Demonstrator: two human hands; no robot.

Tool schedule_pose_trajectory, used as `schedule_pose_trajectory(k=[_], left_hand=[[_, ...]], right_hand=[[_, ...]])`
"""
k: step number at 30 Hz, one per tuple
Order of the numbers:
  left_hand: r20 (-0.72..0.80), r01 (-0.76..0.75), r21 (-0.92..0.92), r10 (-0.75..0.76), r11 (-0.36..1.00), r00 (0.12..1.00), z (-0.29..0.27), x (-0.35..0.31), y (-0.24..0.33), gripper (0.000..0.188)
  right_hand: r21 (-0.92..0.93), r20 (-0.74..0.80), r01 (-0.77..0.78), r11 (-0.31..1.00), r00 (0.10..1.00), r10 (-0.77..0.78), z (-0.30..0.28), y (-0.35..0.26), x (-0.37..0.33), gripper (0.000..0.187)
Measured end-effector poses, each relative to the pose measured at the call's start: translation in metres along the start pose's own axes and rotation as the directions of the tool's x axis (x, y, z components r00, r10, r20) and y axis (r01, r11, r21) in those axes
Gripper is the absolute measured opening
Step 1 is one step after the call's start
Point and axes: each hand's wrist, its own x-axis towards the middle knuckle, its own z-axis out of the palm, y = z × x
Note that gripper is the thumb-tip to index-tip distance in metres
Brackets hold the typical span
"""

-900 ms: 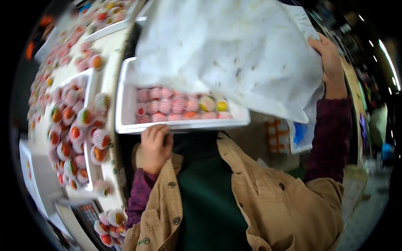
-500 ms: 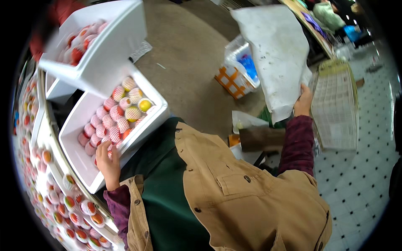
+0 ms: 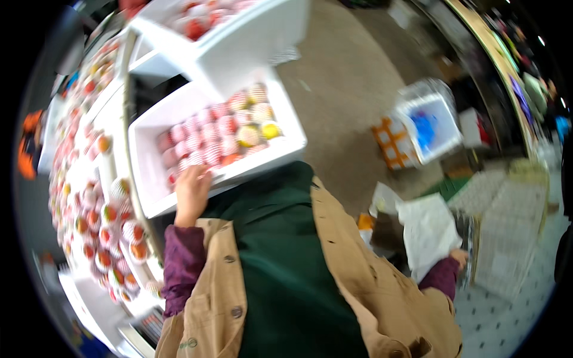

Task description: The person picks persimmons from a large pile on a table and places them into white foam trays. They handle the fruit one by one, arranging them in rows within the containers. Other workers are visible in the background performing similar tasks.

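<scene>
In the near part of a white foam box, my left hand lies with its fingers stretched over the closest fruit. The box holds rows of round red and yellow fruit in pink and white foam nets. At the lower right, my right hand is closed on the edge of a white sheet. The sheet hangs low beside a pale slatted crate. Slight blur softens both hands.
A second foam box of fruit overlaps the far side of mine. Netted fruit covers the display on the left. On the floor stands an orange-taped white box with blue inside. A long shelf runs along the right.
The white sheet has dropped from high on the right to low beside the crate, with my right hand moving down. My left hand stays at the fruit box. The whole view has shifted.
</scene>
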Motion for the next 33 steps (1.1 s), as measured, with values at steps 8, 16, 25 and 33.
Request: schedule_pose_trajectory(k=[8,16,25,33], left_hand=[[-0.250,0.154,0.165,-0.110,0.974,0.962,-0.023,-0.046,-0.018,0.010],[-0.360,0.241,0.063,-0.203,0.968,0.911,-0.018,-0.049,-0.027,0.011],[-0.382,0.232,0.020,-0.207,0.973,0.901,-0.021,-0.044,-0.028,0.012],[-0.433,0.218,-0.271,-0.321,0.938,0.843,-0.032,0.007,-0.043,0.011]], right_hand=[[0.987,-0.001,0.137,0.078,0.504,-0.864,-0.193,-0.241,-0.161,0.014],[0.505,-0.601,0.415,-0.757,-0.461,-0.653,-0.429,-0.296,-0.439,0.021],[0.458,-0.409,0.449,-0.767,-0.660,-0.631,-0.425,-0.343,-0.524,0.012],[0.442,-0.380,0.376,-0.814,-0.744,-0.550,-0.420,-0.359,-0.595,0.023]])
